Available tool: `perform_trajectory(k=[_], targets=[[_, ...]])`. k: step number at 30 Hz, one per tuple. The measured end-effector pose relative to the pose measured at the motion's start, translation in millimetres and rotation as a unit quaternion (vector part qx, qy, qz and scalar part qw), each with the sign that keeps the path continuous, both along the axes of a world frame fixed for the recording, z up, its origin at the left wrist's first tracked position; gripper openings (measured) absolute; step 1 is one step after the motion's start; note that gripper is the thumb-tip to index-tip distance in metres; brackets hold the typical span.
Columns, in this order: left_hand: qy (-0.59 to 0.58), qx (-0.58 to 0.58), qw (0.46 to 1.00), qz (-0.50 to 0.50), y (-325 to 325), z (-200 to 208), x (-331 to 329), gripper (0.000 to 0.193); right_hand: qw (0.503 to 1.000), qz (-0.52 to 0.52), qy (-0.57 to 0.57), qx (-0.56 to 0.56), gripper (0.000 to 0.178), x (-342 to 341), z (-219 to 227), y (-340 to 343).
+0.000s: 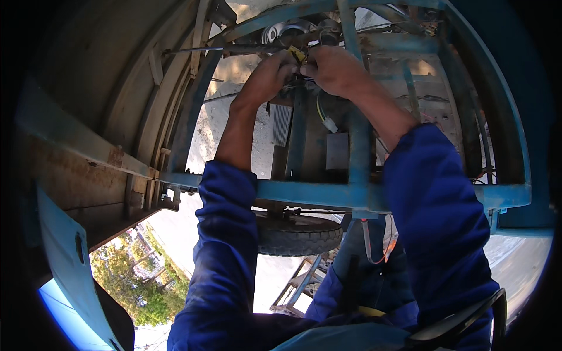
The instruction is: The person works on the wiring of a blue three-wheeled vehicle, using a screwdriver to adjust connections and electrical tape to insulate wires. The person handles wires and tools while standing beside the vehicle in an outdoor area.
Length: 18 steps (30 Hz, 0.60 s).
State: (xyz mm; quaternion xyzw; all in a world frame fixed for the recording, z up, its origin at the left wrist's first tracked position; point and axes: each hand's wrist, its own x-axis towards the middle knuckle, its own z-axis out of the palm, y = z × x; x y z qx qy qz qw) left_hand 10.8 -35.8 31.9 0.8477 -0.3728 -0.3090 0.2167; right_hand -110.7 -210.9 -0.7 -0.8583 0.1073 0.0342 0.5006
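Both my hands meet at the top middle, inside a blue metal frame. My left hand is closed in a pinch at a small yellow piece, whose exact kind I cannot make out. Close against it, my right hand pinches thin dark wires; its fingertips are partly hidden. Below the hands hangs a yellow-green wire ending in a white plug connector. A finned grey metal unit sits under my left wrist, and a flat grey box lies lower, beside a blue bar.
A large brown metal panel with ribs rises on the left. Below the frame's near bar is a black tyre. A red-and-white lead dangles near my legs. A thin metal rod crosses left of my hands.
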Motion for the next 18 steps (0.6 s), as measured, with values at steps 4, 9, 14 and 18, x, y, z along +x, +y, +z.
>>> perform_trajectory(k=[4,9,14,18], targets=[[0.038,-0.003,0.999,0.036,2.9,-6.9,5.6,0.013,0.998,0.027,0.058,0.009,0.04,-6.4,3.1,-10.0],[0.073,0.007,0.996,0.049,2.3,-7.7,8.2,0.015,0.997,0.033,0.059,-0.021,0.035,-10.5,0.2,-7.1],[0.092,0.004,0.993,0.069,2.7,-6.3,7.3,0.019,0.997,0.012,0.055,-0.061,0.028,-10.5,-6.9,-2.4],[0.104,-0.001,0.992,0.068,2.7,-2.6,7.9,0.022,0.994,0.021,0.059,-0.088,0.026,-10.5,-1.9,-1.2]])
